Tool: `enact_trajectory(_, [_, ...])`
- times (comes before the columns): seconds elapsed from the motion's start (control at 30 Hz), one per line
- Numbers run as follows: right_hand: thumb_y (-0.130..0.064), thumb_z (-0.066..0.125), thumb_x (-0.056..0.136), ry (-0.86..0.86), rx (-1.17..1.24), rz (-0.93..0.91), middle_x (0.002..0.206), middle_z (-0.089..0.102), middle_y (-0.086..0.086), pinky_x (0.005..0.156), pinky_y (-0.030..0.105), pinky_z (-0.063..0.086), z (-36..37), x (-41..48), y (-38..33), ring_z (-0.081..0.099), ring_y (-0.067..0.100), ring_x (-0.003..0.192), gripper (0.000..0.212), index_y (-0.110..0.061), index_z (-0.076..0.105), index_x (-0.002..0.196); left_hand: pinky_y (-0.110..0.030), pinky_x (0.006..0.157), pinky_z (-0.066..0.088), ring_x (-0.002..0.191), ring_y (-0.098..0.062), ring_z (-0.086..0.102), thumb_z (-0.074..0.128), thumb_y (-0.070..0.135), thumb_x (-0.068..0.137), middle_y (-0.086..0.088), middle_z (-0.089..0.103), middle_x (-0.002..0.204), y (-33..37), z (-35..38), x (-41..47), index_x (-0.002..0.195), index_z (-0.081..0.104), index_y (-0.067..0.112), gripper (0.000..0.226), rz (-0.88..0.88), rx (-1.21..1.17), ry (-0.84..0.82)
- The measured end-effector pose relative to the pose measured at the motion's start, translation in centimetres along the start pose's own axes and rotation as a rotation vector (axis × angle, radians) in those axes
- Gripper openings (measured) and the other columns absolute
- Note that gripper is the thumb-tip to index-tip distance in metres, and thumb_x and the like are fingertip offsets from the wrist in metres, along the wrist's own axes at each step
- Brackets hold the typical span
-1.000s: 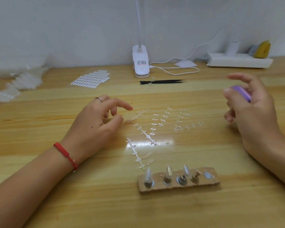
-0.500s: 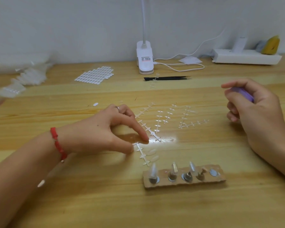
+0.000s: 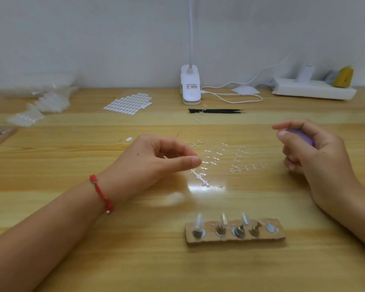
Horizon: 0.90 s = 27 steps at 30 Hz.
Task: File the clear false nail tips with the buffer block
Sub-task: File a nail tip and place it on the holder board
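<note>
Several strips of clear false nail tips (image 3: 214, 157) lie on the wooden table (image 3: 72, 148) between my hands. My left hand (image 3: 156, 161), with a red string on its wrist, hovers above them, thumb and forefinger pinched together. A pale blurred strip of tips (image 3: 169, 199) shows just below that hand, too smeared to see clearly. My right hand (image 3: 312, 157) is raised at the right and grips the purple buffer block (image 3: 301, 135), mostly hidden by its fingers. Near the front edge a cardboard holder (image 3: 278, 237) carries clear tips upright on small metal stands.
At the back stand a white clip lamp base (image 3: 190, 87) with its cable, black tweezers (image 3: 217, 111), a sheet of white oval stickers (image 3: 129, 104) and a white power strip (image 3: 312, 91). Plastic bags of tips (image 3: 40, 102) lie at the far left.
My left hand reached down to the nearest strip of tips, pinched it, then rose. That strip no longer lies on the table. My right hand stayed almost still with the block.
</note>
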State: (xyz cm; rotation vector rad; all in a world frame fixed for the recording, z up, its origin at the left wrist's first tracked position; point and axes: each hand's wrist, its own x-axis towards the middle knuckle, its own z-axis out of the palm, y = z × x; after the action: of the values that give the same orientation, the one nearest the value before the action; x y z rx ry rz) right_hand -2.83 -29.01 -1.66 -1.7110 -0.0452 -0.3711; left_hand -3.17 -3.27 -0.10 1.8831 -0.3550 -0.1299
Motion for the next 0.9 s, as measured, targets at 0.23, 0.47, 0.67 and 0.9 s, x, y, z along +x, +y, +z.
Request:
enact_trajectory(0.23, [-0.048, 0.071, 0.058, -0.267, 0.04, 0.011, 0.064, 0.063, -0.021, 0.051, 0.006, 0.04, 2.7, -3.2, -3.0, 0.056, -0.005, 0.053, 0.037, -0.021, 0.076, 0.083, -0.005, 0.054, 0.042, 0.056, 0.005, 0.06, 0.076, 0.029, 0.06, 0.011, 0.067, 0.061, 1.2, 2.9, -1.0, 0.067, 0.074, 0.023, 0.01, -0.015, -0.312, -0.009])
enact_trajectory(0.47, [-0.046, 0.073, 0.06, -0.262, 0.092, 0.037, 0.07, 0.061, -0.016, 0.046, 0.013, 0.036, 3.1, -3.3, -3.0, 0.043, 0.002, 0.047, 0.029, -0.02, 0.076, 0.072, -0.013, 0.063, 0.046, 0.068, -0.002, 0.061, 0.083, 0.041, 0.064, 0.009, 0.069, 0.073, 1.3, 3.5, -1.2, 0.077, 0.073, 0.026, 0.023, 0.036, -0.214, -0.036])
enact_trajectory(0.67, [-0.042, 0.074, 0.06, -0.327, 0.0, -0.084, 0.074, 0.067, -0.01, 0.066, 0.005, 0.043, 3.4, -3.4, -2.8, 0.064, -0.001, 0.07, 0.018, -0.026, 0.077, 0.066, -0.021, 0.061, 0.044, 0.072, -0.02, 0.056, 0.076, 0.043, 0.071, 0.009, 0.067, 0.074, 1.8, 3.2, -0.8, 0.08, 0.075, 0.031, 0.015, 0.188, -0.055, 0.116])
enact_trajectory(0.9, [-0.037, 0.074, 0.06, -0.245, 0.037, -0.05, 0.073, 0.066, -0.009, 0.056, 0.004, 0.04, 3.1, -3.2, -2.9, 0.058, -0.004, 0.057, 0.021, -0.019, 0.076, 0.072, -0.028, 0.06, 0.041, 0.071, -0.022, 0.051, 0.075, 0.033, 0.071, 0.006, 0.063, 0.071, 2.1, 3.2, -0.7, 0.072, 0.074, 0.028, 0.006, 0.18, -0.05, 0.12])
